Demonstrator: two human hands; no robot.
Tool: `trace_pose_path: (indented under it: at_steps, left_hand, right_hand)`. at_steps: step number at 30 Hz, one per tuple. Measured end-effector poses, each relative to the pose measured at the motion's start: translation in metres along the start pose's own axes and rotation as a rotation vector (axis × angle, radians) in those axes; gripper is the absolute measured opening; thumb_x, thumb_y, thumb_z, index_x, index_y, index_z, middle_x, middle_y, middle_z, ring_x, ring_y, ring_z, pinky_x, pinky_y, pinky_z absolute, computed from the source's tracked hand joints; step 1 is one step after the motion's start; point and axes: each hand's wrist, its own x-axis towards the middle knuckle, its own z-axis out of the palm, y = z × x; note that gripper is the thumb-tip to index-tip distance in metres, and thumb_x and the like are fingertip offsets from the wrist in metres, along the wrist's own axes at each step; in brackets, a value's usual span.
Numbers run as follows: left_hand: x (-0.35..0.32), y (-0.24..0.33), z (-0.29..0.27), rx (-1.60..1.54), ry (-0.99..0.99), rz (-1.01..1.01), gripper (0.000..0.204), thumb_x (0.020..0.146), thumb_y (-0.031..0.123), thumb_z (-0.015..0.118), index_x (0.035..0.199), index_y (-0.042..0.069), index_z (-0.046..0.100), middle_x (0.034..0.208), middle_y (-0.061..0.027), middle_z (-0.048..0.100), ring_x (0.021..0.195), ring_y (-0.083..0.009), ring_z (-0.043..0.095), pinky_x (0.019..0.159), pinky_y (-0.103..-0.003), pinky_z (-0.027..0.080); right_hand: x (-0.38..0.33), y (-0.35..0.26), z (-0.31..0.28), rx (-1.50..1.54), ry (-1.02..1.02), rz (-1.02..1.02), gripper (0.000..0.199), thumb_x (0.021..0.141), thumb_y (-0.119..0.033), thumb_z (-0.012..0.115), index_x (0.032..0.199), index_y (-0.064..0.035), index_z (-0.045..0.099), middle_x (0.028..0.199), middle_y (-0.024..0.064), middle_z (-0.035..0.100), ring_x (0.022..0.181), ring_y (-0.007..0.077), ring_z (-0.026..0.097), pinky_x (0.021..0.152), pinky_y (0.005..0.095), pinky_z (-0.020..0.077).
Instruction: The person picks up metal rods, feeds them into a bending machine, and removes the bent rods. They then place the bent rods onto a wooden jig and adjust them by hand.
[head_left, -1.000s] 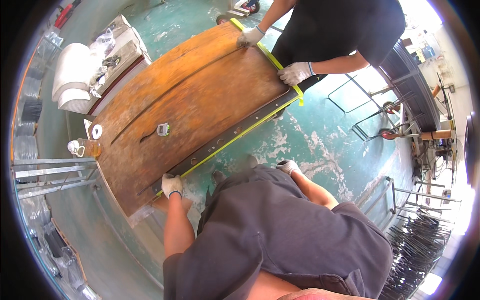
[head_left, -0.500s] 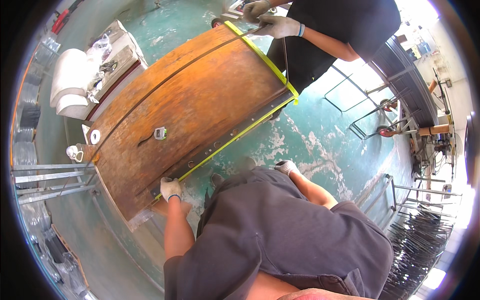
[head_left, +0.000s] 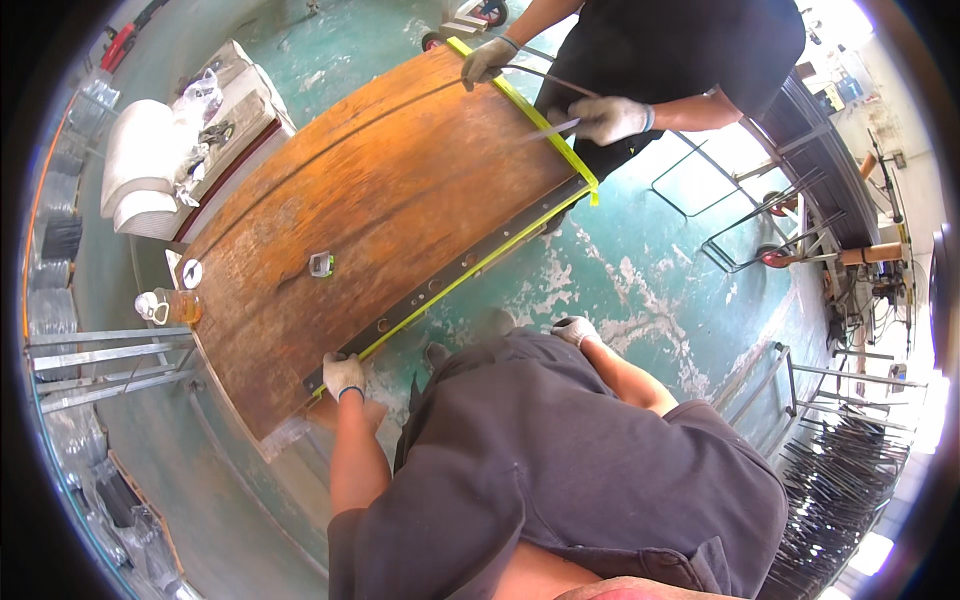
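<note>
My left hand (head_left: 343, 374), in a pale work glove, is closed over the near left end of a dark flat strip with holes (head_left: 433, 287) along the table's near edge. A yellow-green edging (head_left: 470, 272) runs beside the strip. My right hand (head_left: 574, 331), also gloved, hangs by my body, away from the table; its fingers are partly hidden and I see nothing in it. Across the table a co-worker's gloved hand (head_left: 487, 60) holds a long thin dark strip (head_left: 548, 78) at the far right edge. The person's other gloved hand (head_left: 612, 120) grips a blurred thin piece.
The brown, worn tabletop (head_left: 400, 180) bears a small grey-green device (head_left: 321, 264), a white roll (head_left: 192, 272) and a jug of amber liquid (head_left: 180, 306). White rolls (head_left: 140, 150) stand at the left. Metal racks (head_left: 110, 352) flank the table; a wheeled rack (head_left: 790, 230) is at right.
The co-worker's hands have moved apart, one to the table's edge and one to the right. The long thin strip has shifted with them and now bends between the hands. My hands stay put.
</note>
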Motion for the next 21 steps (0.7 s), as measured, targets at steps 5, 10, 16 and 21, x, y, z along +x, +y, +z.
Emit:
trace_pose_path:
  at_steps: [5, 10, 16, 21]
  left_hand:
    - [-0.005, 0.007, -0.003, 0.016, 0.007, -0.008, 0.028, 0.082, 0.02, 0.075, 0.101, 0.001, 0.068, 0.098, -0.0238, 0.075, 0.097, -0.0427, 0.072, 0.09, -0.047, 0.055]
    - [-0.003, 0.003, -0.003, 0.018, 0.012, 0.004, 0.028, 0.081, 0.02, 0.075, 0.101, 0.001, 0.068, 0.098, -0.0242, 0.074, 0.098, -0.043, 0.072, 0.091, -0.047, 0.055]
    - [-0.008, 0.011, -0.007, -0.003, -0.019, -0.018, 0.027, 0.081, 0.02, 0.074, 0.101, 0.001, 0.068, 0.099, -0.0246, 0.075, 0.098, -0.0426, 0.072, 0.092, -0.047, 0.055]
    - [-0.005, 0.007, -0.005, 0.039, -0.008, -0.018, 0.029, 0.08, 0.021, 0.074, 0.101, 0.002, 0.068, 0.1, -0.0246, 0.075, 0.099, -0.0421, 0.072, 0.092, -0.047, 0.055]
  right_hand:
    - [0.005, 0.004, 0.004, 0.036, -0.001, 0.002, 0.043, 0.084, -0.037, 0.074, 0.116, -0.009, 0.08, 0.121, 0.0142, 0.077, 0.116, 0.0303, 0.071, 0.101, 0.037, 0.0543]
    - [0.003, 0.001, 0.002, 0.046, -0.017, -0.001, 0.042, 0.085, -0.035, 0.073, 0.116, -0.0085, 0.08, 0.119, 0.0152, 0.077, 0.115, 0.0296, 0.072, 0.1, 0.0366, 0.0543]
    - [0.002, -0.003, 0.0, 0.01, -0.03, -0.003, 0.043, 0.085, -0.036, 0.073, 0.117, -0.0087, 0.08, 0.119, 0.0145, 0.077, 0.115, 0.0303, 0.072, 0.1, 0.0373, 0.0542]
    - [0.015, 0.009, 0.005, -0.002, -0.052, -0.005, 0.045, 0.085, -0.039, 0.073, 0.118, -0.0095, 0.079, 0.121, 0.0139, 0.077, 0.116, 0.0304, 0.072, 0.102, 0.0379, 0.0536]
